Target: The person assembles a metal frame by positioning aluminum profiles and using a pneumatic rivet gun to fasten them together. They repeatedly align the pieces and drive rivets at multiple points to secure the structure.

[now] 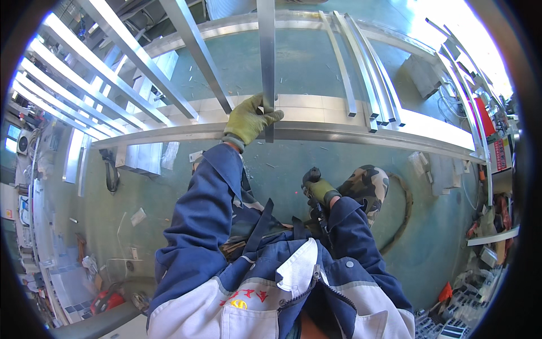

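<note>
Head view. The left hand [251,118] is closed round a metal bar [266,51], whose near end meets the long rail [350,134]; nearer and to the right, the right hand [322,191] is clasped on a dark tool [311,175]. A loosened left grip could let the bar skew. Container contents are indiscernible.

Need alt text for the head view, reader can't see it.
Gloved left hand grips a silvery metal bar crossing a metal frame; gloved right hand holds a dark tool, lower in view. Similar bars lie to either side.
</note>
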Demonstrator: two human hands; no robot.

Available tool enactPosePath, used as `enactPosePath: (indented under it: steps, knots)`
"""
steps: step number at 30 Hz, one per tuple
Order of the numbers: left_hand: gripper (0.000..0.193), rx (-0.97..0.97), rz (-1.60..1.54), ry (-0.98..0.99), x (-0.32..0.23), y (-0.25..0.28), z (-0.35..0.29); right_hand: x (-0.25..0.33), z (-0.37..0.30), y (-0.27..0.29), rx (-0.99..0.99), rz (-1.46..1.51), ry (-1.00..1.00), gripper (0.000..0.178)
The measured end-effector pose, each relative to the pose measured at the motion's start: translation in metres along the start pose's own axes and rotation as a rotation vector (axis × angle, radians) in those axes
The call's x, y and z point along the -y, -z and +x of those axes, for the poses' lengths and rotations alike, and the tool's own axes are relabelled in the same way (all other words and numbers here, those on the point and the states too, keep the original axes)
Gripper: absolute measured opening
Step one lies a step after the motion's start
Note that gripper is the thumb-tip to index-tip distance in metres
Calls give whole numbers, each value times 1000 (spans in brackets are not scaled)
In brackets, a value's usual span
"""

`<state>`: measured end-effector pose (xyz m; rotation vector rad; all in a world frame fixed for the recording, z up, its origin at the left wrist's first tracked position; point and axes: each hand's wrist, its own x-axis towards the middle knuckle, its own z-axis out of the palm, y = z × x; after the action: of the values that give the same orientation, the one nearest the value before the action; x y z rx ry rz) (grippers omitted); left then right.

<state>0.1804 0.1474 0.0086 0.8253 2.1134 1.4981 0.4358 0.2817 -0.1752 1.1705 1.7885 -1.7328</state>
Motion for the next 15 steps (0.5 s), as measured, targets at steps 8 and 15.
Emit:
enactPosePath:
  steps: [8,15]
  knots:
    - [30,-109,50,-108,15,2,-9,0,-14,-1,-13,162,-29,24]
    - [25,-83,22,-133,-9,20,-12,-2,-14,-5,-32,156,1,23]
